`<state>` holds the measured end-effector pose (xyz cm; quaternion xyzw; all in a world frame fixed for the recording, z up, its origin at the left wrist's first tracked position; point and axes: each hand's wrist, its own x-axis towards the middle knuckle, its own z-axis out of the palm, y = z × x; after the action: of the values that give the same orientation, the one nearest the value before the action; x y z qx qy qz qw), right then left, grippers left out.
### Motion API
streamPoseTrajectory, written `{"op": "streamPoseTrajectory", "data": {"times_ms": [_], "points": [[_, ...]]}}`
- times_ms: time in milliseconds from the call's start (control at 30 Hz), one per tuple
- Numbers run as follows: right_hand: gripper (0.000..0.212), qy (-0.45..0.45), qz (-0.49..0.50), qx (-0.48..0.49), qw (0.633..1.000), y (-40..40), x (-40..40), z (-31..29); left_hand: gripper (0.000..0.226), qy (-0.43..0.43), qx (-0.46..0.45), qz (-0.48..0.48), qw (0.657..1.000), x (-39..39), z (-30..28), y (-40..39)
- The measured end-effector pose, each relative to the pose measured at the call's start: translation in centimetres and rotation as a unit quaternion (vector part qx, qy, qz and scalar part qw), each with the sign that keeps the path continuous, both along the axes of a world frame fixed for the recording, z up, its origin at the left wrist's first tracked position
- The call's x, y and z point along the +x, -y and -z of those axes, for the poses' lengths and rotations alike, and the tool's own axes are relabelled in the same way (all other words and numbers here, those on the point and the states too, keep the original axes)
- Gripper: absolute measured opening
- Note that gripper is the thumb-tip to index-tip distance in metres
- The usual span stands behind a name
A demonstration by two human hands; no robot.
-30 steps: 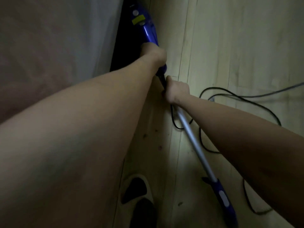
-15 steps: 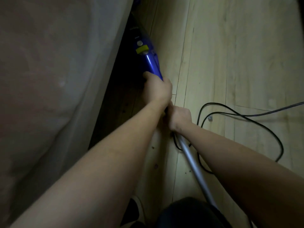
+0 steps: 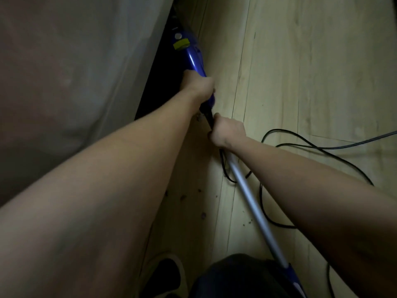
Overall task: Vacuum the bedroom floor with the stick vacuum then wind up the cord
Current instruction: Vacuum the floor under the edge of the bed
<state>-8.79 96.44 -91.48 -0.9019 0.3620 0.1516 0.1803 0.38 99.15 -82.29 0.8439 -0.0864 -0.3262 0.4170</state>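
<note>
Currently the left hand (image 3: pixel 198 86) grips the blue body of the vacuum (image 3: pixel 193 58), fingers curled round it; the right hand (image 3: pixel 227 131) grips the same vacuum just behind the left, fist wrapped round the dark neck where the silver tube (image 3: pixel 247 190) begins; both forearms reach forward from the lower edge of the view. The blue body points away into the dark gap under the bed (image 3: pixel 75 72), which fills the left side; the tube runs back toward the person, ending in a blue part at bottom right. The black cord (image 3: pixel 300 143) lies in loose loops on the wooden floor (image 3: pixel 311 61), right of the tube; a shoe (image 3: pixel 165 274) shows at the bottom.
</note>
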Motion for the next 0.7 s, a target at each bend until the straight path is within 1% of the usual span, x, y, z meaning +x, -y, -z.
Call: {"op": "streamPoseTrajectory", "data": {"times_ms": [133,300,400,533,700], "points": [[0.033,0.003,-0.001,0.014,1.000,-1.0,-1.1,-0.2,0.052,0.002,-0.014,-0.007,1.000,-1.3,0.4,-1.0],[0.035,-0.003,-0.020,0.035,0.999,-3.6,-5.1,-0.8,0.046,0.025,0.012,0.008,1.000,-4.5,0.6,-3.8],[0.032,-0.005,-0.036,0.056,0.998,-5.2,-6.1,-0.9,0.042,0.048,0.033,-0.011,0.998,-5.6,0.8,-5.8],[0.026,-0.004,-0.054,0.050,0.997,-6.7,-3.8,-0.5,0.045,0.042,0.025,-0.050,0.998,-3.9,0.8,-7.7],[0.032,-0.020,-0.042,0.031,0.998,-4.9,0.5,-0.1,0.054,0.024,-0.035,-0.034,0.999,-0.8,0.5,-6.7]]}}
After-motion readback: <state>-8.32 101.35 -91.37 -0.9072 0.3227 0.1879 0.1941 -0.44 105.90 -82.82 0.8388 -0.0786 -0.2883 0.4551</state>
